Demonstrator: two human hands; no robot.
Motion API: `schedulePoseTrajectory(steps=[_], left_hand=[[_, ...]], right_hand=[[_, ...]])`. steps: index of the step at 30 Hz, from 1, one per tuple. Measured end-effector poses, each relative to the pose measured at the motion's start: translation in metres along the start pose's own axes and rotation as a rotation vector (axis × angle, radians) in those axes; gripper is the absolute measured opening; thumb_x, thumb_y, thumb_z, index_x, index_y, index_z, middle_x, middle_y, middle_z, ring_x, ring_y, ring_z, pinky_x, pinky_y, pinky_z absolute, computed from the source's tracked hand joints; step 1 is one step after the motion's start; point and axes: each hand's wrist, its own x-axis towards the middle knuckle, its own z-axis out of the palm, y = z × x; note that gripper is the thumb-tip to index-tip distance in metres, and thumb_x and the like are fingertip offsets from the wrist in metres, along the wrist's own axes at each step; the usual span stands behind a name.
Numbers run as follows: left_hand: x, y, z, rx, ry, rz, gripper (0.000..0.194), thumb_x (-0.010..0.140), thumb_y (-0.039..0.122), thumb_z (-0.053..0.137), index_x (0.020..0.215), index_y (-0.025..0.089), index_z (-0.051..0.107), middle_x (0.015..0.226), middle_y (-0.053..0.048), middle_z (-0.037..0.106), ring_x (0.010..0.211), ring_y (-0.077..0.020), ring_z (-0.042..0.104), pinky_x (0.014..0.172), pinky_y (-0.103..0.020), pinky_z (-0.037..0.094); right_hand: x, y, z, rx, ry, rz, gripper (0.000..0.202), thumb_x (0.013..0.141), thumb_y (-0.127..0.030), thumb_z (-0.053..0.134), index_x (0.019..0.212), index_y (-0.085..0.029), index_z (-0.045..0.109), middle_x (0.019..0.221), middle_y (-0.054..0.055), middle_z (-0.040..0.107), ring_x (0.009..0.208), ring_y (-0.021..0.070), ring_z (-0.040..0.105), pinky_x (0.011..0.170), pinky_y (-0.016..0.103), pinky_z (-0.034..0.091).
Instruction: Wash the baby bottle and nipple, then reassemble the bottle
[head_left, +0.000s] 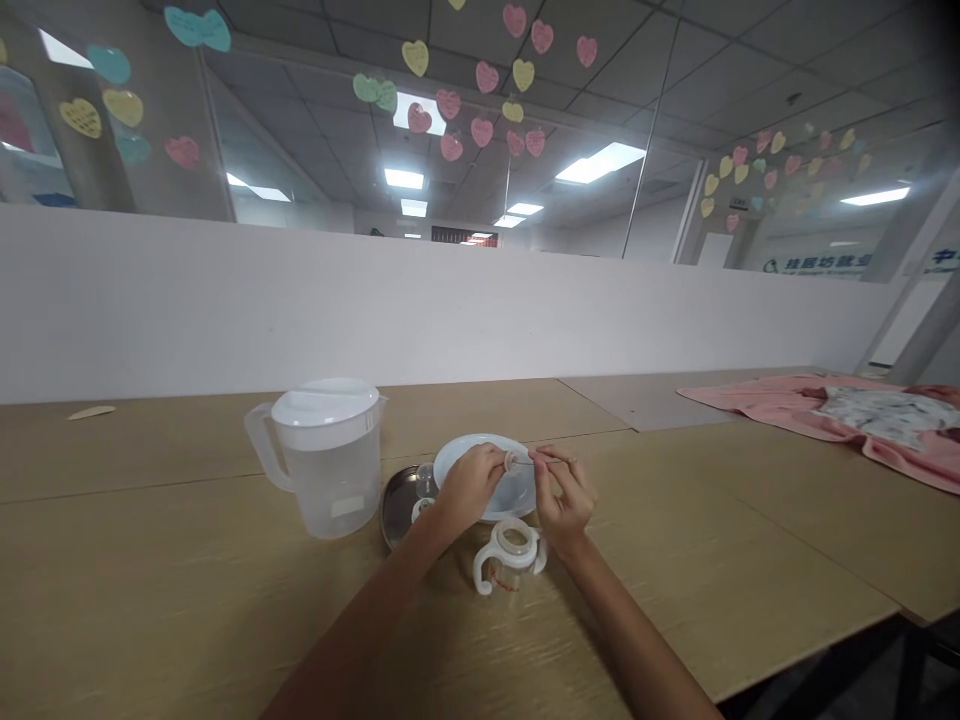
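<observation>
Forearms (375,625): both reach up from the lower edge of the view and slant inward, so that the hands nearly meet above the bowl.
Left hand (472,485): raised off the table, wrist bent slightly toward the middle, fingers pointing right; its grip is closed, pinching a small, pale, round piece (511,462) between thumb and fingertips.
Right hand (566,502): raised beside it, fingers curled and turned left; its grip is closed on a thin, straight rod (523,463), whose tip points at the round piece. Whether the tip has entered the piece cannot be told.
Bowl: a wide, round, white bowl (448,455) stands on the table directly behind and below the hands, which hide part of its inside.
Bottle: a clear, open-mouthed bottle with a white collar and two curved white handles (514,557) stands upright in front of the bowl, between the forearms; red markings show on its wall.
Tray: a dark, shiny metal tray (393,508) lies left of the bowl, bearing a small transparent cap-like part (425,480) and a white ring-shaped part (422,507), partly covered by the left arm.
Pitcher: a large, translucent plastic pitcher with a white lid (336,480) stands left of the tray, its handle to the left; its fill cannot be told.
Table: light brown wood-look table (187,580) beneath everything.
</observation>
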Motion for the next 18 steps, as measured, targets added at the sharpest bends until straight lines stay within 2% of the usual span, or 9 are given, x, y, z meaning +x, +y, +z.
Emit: schedulePoseTrajectory(steps=[3,5,9,14,16,18], left_hand=[[0.001,0.005,0.003,-0.059,0.023,0.024,0.034,0.093,0.025,0.035,0.086,0.016,0.067,0.091,-0.007,0.068,0.086,-0.0182,0.060,0.080,-0.027,0.047],[0.002,0.009,0.004,-0.108,0.046,0.025,0.033,0.093,0.025,0.036,0.085,0.016,0.067,0.091,-0.006,0.068,0.087,-0.0179,0.060,0.081,-0.028,0.047],[0.003,0.012,0.008,-0.166,0.054,0.027,0.030,0.092,0.025,0.039,0.087,0.017,0.067,0.092,-0.007,0.068,0.088,-0.0178,0.060,0.084,-0.029,0.046],[0.001,0.003,0.012,-0.046,0.011,0.005,0.033,0.094,0.024,0.037,0.087,0.014,0.067,0.088,-0.007,0.068,0.083,-0.0179,0.060,0.079,-0.028,0.046],[0.000,-0.001,0.011,0.003,0.005,0.003,0.034,0.093,0.023,0.037,0.085,0.013,0.068,0.086,-0.007,0.067,0.081,-0.0177,0.059,0.078,-0.028,0.046],[-0.001,-0.003,0.010,0.027,-0.002,0.006,0.034,0.093,0.023,0.037,0.084,0.014,0.068,0.084,-0.006,0.067,0.080,-0.0170,0.059,0.076,-0.026,0.046]], right_hand=[[-0.001,-0.002,0.001,-0.065,0.075,-0.138,0.016,0.080,-0.010,0.060,0.086,-0.021,0.068,0.081,0.006,0.065,0.075,0.0164,0.062,0.067,0.032,0.053],[-0.001,-0.001,0.003,-0.076,0.054,-0.162,0.016,0.080,-0.009,0.060,0.086,-0.021,0.068,0.082,0.006,0.066,0.074,0.0161,0.063,0.066,0.031,0.053],[-0.001,0.005,0.005,-0.076,-0.041,-0.085,0.016,0.082,-0.012,0.057,0.084,-0.021,0.070,0.082,0.006,0.068,0.074,0.0156,0.064,0.066,0.029,0.053],[0.002,0.013,0.001,-0.040,-0.180,0.059,0.017,0.085,-0.021,0.054,0.081,-0.021,0.071,0.086,0.007,0.068,0.083,0.0186,0.064,0.074,0.034,0.052],[0.003,0.013,-0.002,-0.012,-0.174,0.078,0.018,0.085,-0.022,0.053,0.088,-0.021,0.071,0.092,0.008,0.068,0.088,0.0198,0.063,0.077,0.036,0.052],[0.003,0.011,-0.004,-0.002,-0.109,0.076,0.019,0.085,-0.021,0.053,0.093,-0.021,0.070,0.091,0.007,0.068,0.086,0.0193,0.063,0.076,0.035,0.051]])
